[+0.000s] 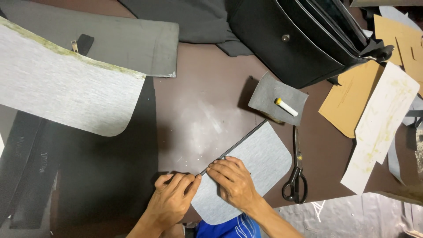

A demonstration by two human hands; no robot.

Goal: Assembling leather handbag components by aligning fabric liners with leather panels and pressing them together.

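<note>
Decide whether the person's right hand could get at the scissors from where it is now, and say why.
Probably yes. The right hand presses on the grey panel, and the scissors lie on the table just beyond the panel's right edge, with nothing between them. The hand would have to let go of the panel first.

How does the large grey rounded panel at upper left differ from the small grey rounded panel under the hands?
The large grey rounded panel lies untouched, with a yellowish stained top edge. The small grey rounded panel has a dark-trimmed edge pressed by the left hand and right hand. Both are grey with rounded corners.
</note>
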